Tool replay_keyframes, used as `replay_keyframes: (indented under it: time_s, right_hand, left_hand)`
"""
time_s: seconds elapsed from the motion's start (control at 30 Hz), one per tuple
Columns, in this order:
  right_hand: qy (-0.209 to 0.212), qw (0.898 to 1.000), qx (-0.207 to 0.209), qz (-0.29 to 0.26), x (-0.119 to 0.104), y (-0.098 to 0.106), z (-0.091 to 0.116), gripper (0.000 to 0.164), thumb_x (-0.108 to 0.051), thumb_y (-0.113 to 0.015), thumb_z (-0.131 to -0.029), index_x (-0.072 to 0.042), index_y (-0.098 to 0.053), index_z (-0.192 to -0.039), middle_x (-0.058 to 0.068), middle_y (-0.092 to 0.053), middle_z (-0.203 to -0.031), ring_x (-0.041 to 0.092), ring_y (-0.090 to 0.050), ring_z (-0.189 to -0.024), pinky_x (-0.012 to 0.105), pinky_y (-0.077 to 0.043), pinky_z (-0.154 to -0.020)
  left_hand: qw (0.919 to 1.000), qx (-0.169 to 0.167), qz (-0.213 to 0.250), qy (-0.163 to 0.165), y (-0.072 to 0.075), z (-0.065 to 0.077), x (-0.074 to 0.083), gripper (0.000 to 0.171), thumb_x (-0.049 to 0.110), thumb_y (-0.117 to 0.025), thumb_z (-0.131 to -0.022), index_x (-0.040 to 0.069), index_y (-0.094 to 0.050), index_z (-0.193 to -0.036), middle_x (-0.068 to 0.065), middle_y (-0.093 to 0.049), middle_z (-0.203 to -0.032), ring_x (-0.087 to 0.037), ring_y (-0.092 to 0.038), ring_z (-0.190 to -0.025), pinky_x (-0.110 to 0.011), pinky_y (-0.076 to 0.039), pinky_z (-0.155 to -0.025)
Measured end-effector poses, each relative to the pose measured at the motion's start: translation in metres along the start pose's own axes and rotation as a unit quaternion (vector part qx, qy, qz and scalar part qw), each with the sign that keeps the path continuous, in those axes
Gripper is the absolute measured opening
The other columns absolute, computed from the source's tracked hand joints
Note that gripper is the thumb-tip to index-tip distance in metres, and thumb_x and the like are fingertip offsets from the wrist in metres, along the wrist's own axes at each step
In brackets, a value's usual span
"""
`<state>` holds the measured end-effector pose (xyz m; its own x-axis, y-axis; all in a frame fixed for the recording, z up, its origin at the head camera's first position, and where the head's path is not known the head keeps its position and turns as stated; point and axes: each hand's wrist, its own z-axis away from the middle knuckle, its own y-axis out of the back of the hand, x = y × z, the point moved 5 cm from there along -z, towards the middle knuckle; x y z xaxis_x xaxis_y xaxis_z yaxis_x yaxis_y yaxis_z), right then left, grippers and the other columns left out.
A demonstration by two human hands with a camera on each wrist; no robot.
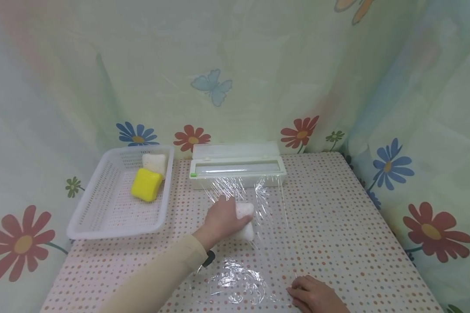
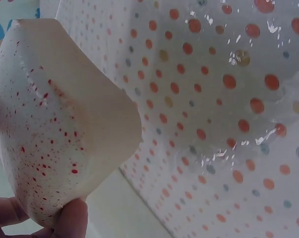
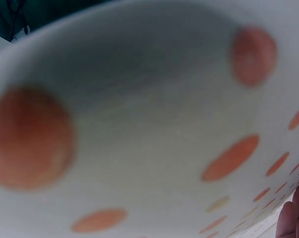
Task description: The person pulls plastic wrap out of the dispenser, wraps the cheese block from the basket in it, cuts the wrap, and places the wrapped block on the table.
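Note:
My left hand (image 1: 221, 221) grips a white, red-speckled bar (image 1: 246, 230) that looks like soap, over the sheet of cling film (image 1: 235, 278). Close up in the left wrist view, thumb and fingers pinch the end of the bar (image 2: 45, 134). The film runs from a white cling film dispenser (image 1: 239, 181), its lid raised, towards the front of the table. At the front right my right hand (image 1: 317, 295) rests on the tabletop beside the film, its fingers loosely bent, with nothing seen in it. Only a few of its fingers (image 3: 293, 213) enter the right wrist view.
A white plastic basket (image 1: 76, 219) stands at the left, holding a yellow bar (image 1: 146, 184) and another white bar (image 1: 155, 164). A dotted cloth (image 1: 337, 226) covers the table. Flowered curtain (image 1: 239, 56) hangs behind and at both sides.

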<state>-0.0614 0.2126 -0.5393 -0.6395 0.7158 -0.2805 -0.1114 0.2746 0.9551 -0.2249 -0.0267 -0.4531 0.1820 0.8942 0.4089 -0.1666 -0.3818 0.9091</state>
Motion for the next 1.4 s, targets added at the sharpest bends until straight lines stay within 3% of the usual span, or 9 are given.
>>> replay_keyframes:
  time_s: [0.3, 0.57, 0.7, 0.9, 1.13, 1.23, 1.4]
  right_hand:
    - [-0.007, 1.0, -0.005, -0.006, 0.0, 0.0, -0.001, 0.018, -0.02, -0.081, -0.085, -0.019, -0.08, -0.102, -0.017, -0.061, -0.094, -0.006, -0.054, -0.082, 0.016, -0.05, -0.064]
    - [-0.018, 1.0, -0.024, -0.006, -0.001, 0.001, -0.001, 0.018, -0.02, -0.08, -0.086, -0.019, -0.08, -0.103, -0.017, -0.062, -0.094, -0.005, -0.055, -0.082, 0.017, -0.051, -0.065]
    - [0.012, 1.0, 0.006, 0.005, -0.004, 0.003, -0.001, 0.018, -0.019, -0.082, -0.083, -0.018, -0.08, -0.101, -0.015, -0.062, -0.093, -0.004, -0.054, -0.081, 0.016, -0.049, -0.064]
    - [-0.002, 0.999, -0.037, 0.019, -0.004, 0.004, -0.005, 0.017, -0.024, -0.079, -0.088, -0.018, -0.079, -0.104, -0.014, -0.063, -0.093, -0.003, -0.056, -0.08, 0.018, -0.051, -0.065]
    - [0.0, 0.999, -0.039, 0.031, -0.005, 0.005, -0.008, 0.018, -0.026, -0.08, -0.087, -0.019, -0.079, -0.104, -0.015, -0.064, -0.093, -0.002, -0.057, -0.08, 0.019, -0.053, -0.067]
    - [0.01, 0.999, -0.026, 0.03, -0.005, 0.005, -0.008, 0.018, -0.025, -0.081, -0.086, -0.019, -0.079, -0.103, -0.014, -0.064, -0.093, -0.002, -0.057, -0.081, 0.019, -0.054, -0.067]
    - [0.025, 0.999, -0.003, 0.04, -0.007, 0.006, -0.007, 0.019, -0.022, -0.083, -0.082, -0.018, -0.079, -0.101, -0.014, -0.064, -0.093, -0.002, -0.058, -0.081, 0.018, -0.053, -0.066]
  left_hand:
    - [0.9996, -0.016, -0.012, 0.022, -0.017, 0.001, 0.002, 0.075, 0.064, -0.069, -0.088, 0.001, -0.059, -0.127, -0.017, -0.059, -0.108, -0.023, -0.058, -0.076, -0.029, -0.051, -0.051]
    - [0.999, -0.029, -0.025, 0.022, -0.034, 0.0, 0.001, 0.072, 0.062, -0.07, -0.088, -0.001, -0.061, -0.12, -0.016, -0.059, -0.103, -0.022, -0.057, -0.072, -0.028, -0.051, -0.05]
    - [0.9979, -0.041, -0.041, 0.03, -0.044, -0.002, -0.003, 0.075, 0.065, -0.068, -0.087, -0.001, -0.061, -0.12, -0.016, -0.059, -0.101, -0.022, -0.056, -0.072, -0.029, -0.051, -0.051]
    - [0.9976, -0.05, -0.026, 0.041, -0.058, -0.01, -0.011, 0.081, 0.07, -0.067, -0.085, -0.001, -0.06, -0.123, -0.015, -0.057, -0.1, -0.022, -0.054, -0.073, -0.028, -0.048, -0.051]
    - [0.9979, -0.038, -0.005, 0.052, -0.059, -0.012, -0.014, 0.099, 0.071, -0.069, -0.083, -0.002, -0.043, -0.146, -0.025, -0.059, -0.121, -0.032, -0.062, -0.092, -0.037, -0.057, -0.065]
    - [0.9978, -0.032, 0.01, 0.057, -0.056, -0.011, -0.015, 0.106, 0.072, -0.069, -0.082, -0.002, -0.036, -0.151, -0.027, -0.06, -0.121, -0.033, -0.063, -0.09, -0.036, -0.055, -0.061]
    - [0.9984, -0.02, 0.005, 0.053, -0.046, -0.009, -0.02, 0.103, 0.075, -0.067, -0.081, -0.001, -0.039, -0.146, -0.024, -0.063, -0.113, -0.029, -0.062, -0.081, -0.033, -0.051, -0.055]
